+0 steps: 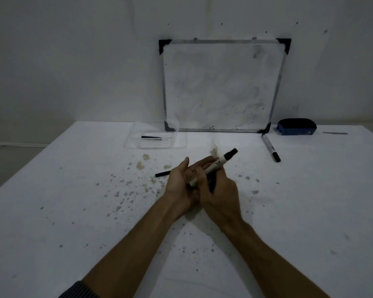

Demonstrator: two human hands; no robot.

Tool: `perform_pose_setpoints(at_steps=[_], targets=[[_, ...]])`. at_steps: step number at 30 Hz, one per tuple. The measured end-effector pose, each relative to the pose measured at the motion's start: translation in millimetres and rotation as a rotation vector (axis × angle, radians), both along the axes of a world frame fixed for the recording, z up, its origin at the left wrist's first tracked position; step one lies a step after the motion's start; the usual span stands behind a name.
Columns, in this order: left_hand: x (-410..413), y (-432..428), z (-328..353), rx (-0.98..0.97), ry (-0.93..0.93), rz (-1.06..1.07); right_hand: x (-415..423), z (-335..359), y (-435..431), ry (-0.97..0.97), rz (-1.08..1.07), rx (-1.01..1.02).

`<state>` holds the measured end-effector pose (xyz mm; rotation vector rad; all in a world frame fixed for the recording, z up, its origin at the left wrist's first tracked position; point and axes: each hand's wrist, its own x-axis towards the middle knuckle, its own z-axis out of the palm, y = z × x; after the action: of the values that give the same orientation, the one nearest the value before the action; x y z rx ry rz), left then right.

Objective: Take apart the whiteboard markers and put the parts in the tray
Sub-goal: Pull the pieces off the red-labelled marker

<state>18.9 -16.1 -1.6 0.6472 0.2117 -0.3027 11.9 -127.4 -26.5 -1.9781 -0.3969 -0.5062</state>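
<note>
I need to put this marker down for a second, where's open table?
Open: between the hands and the spare marker, and the table's whole left side. Crowded: the back edge, with the tray, whiteboard and eraser.

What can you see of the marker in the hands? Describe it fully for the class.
The marker has a whitish barrel with a small printed label and a dark, blocky end pointing up and away to the right. It looks plastic. It is tilted, held above the table. The right hand grips its lower part; the left hand cups it from beside. Its lower end is hidden by fingers.
</note>
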Motion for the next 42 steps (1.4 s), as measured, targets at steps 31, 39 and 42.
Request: perform_pose_setpoints(at_steps=[31,39,42], targets=[[-28.2,-7.8,-1.4,1.702,-0.616,-0.282,39.9,12.5,-43.6,0.508,-0.053,0.721],[-40.1,-21.2,-8.0,1.854,-0.787,-0.278,43.1,11.0,-51.0,0.457,-0.026,0.656],[-38.8,-24.1,-8.5,1.878,-0.786,-0.261,52.2,10.4,-68.0,0.435,-0.043,0.364]])
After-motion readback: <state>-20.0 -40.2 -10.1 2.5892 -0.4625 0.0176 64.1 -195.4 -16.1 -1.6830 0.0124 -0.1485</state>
